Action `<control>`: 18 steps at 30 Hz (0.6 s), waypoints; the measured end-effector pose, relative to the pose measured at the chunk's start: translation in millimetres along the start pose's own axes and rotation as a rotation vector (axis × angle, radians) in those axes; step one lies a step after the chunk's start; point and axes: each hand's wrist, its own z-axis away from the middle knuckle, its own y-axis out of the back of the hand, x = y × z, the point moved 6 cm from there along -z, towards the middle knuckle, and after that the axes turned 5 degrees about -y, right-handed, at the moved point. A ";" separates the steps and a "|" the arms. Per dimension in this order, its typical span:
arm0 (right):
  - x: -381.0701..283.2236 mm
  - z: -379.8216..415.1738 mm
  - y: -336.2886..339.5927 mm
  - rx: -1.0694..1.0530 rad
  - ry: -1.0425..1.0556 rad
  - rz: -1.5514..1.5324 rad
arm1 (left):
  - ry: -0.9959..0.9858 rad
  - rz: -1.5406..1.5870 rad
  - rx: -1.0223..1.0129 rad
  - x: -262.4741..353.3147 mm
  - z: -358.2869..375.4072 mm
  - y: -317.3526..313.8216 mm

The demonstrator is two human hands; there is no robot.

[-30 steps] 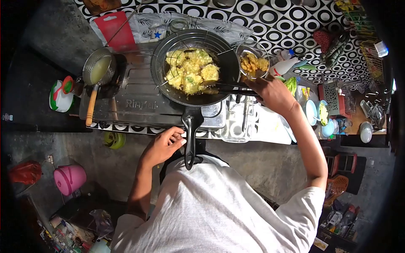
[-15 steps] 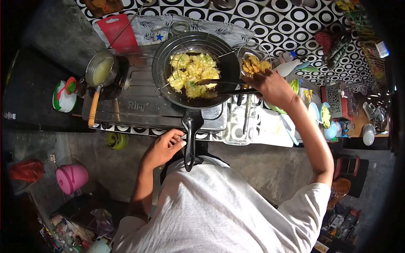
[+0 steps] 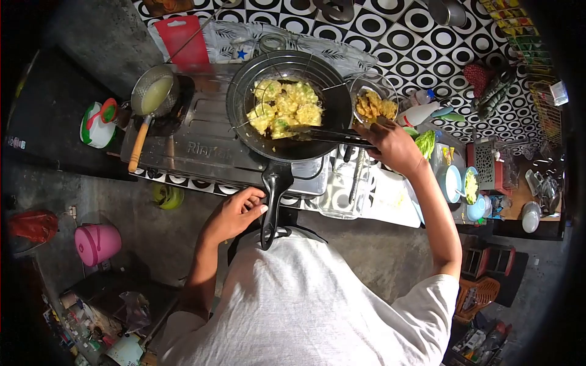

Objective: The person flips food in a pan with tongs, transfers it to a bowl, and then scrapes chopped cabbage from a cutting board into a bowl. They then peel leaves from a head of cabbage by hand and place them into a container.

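The right hand [image 3: 394, 145] grips black tongs [image 3: 336, 135], their tips at the pale fritters [image 3: 287, 107] inside the black wok [image 3: 337, 110]. The left hand [image 3: 237, 212] hangs half-open beside the wok's long handle [image 3: 272, 207]; whether its fingertips touch it, I cannot tell.

Pink bucket [image 3: 97, 245] at left, red bag [image 3: 33, 226] near it; red board [image 3: 185, 49] upper left; brown basket [image 3: 485, 294] lower right.
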 end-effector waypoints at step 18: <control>32.9 -5.5 4.5 -0.375 -0.268 -0.728 | 0.025 0.048 0.039 -8.9 6.6 5.1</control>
